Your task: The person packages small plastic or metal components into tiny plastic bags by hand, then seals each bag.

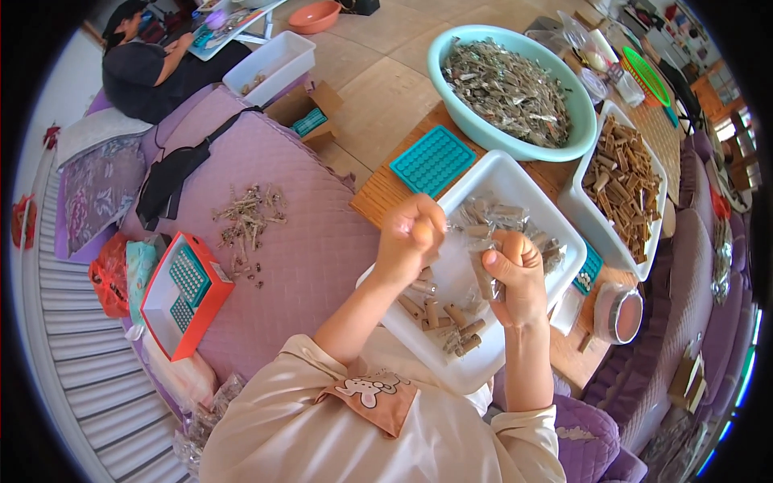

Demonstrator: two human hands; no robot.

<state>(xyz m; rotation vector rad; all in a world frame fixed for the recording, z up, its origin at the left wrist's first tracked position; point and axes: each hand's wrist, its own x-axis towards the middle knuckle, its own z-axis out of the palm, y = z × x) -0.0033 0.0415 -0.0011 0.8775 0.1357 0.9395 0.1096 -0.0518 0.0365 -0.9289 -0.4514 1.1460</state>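
- The left hand (411,233) is closed, its fingertips pinching a small pale piece just above the white tray (515,173); what the piece is, I cannot tell.
- The right hand (515,270) is closed in a fist around a small clear packet (485,278), which hangs down from the fingers over the middle of the tray.
- In this tray, at 6 o'clock from the hands, lie some short brown sticks (451,318), loose and not wrapped; at 12 o'clock from the hands lie a few clear packets (491,216) that look already filled. To my judgement only a small part is finished, because the filled packets are few.
- At 9 o'clock, on the purple quilted cover (314,241), a little heap of dry scraps (245,217) is spread, and nearer to the edge stands an orange box (189,294) with teal moulds inside.
- At 2 o'clock a second white tray (654,165) is full of brown sticks, so much material seems to remain.
- At 12 o'clock a teal mould (433,159) lies on the wooden table, and behind it a big teal basin (451,105) holds a large pile of greyish wrapped pieces.
- Far at 11 o'clock another person (149,68) sits by a long white tub (278,56) and works apart.
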